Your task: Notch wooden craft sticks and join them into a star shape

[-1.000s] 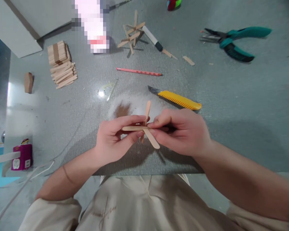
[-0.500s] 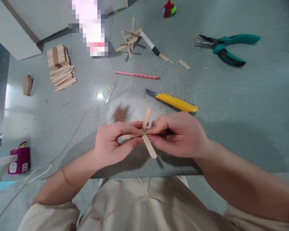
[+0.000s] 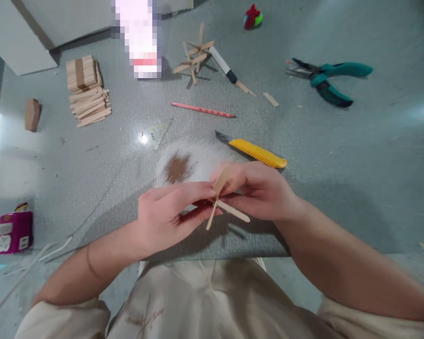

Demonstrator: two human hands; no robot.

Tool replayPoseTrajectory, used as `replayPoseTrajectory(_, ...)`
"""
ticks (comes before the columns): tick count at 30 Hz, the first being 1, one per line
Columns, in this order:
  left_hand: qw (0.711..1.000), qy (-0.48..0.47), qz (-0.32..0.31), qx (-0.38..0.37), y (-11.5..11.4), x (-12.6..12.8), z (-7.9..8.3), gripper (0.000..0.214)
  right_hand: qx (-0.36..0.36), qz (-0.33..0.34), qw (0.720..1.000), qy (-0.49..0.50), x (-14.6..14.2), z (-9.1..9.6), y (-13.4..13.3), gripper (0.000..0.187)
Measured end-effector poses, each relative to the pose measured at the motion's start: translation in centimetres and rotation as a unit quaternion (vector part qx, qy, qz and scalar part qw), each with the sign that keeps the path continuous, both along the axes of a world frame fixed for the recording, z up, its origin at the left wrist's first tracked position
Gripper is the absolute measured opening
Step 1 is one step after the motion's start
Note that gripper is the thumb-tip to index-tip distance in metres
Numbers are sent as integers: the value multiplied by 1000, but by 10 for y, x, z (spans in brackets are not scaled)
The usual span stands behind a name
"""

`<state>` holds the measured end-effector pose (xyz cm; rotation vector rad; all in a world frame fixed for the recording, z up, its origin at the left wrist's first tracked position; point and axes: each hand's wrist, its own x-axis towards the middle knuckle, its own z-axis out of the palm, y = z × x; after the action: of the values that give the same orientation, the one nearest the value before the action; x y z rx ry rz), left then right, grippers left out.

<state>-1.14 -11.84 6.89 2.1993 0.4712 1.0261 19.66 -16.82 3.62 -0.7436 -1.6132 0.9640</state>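
Note:
Between my two hands is a small frame of crossed wooden craft sticks (image 3: 234, 211), held above the near edge of the table. My left hand (image 3: 173, 212) pinches it near the crossing with thumb and fingertips. From the other side my right hand (image 3: 259, 190) grips it too, its fingertips partly behind an upward-slanting stick. The join itself is mostly covered by fingers. Just beyond my hands a brown dusty patch (image 3: 177, 168) lies on a pale powdery area. A yellow utility knife (image 3: 257, 153) with its blade out rests past my right hand.
Farther off lie a pink pencil (image 3: 203, 110), a clear set square (image 3: 161, 134), a white-and-black craft knife (image 3: 222, 65), star-shaped stick pieces (image 3: 194, 59) and green-handled pliers (image 3: 330, 80). Stacked craft sticks (image 3: 88, 92) are at left, near a wooden block (image 3: 32, 115) and purple box (image 3: 16, 232).
The stick frame has turned in my fingers, so one stick now points down to the right and another down to the left. Both hands keep hold of it.

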Motion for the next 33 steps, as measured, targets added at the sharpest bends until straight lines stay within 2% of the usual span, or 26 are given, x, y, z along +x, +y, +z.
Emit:
replayPoseTrajectory(5,1000,9,-9,-19,-1,-1,0,24,-105,13,990,90,-4,-8,-3,14)
replayPoseTrajectory(13,1000,11,-5,-18,-1,-2,-1,25,-167,0,973,162,-11,-15,-3,18)
replayPoseTrajectory(17,1000,21,5,22,-4,-3,1,27,-177,22,968,174,-14,-16,-3,15)
replayPoseTrajectory(21,996,33,17,78,-9,-4,1,14,-170,65,967,180,-13,-19,-2,16)
replayPoseTrajectory(33,996,51,16,74,-13,-6,2,7,-194,97,957,193,-10,-25,-1,14)
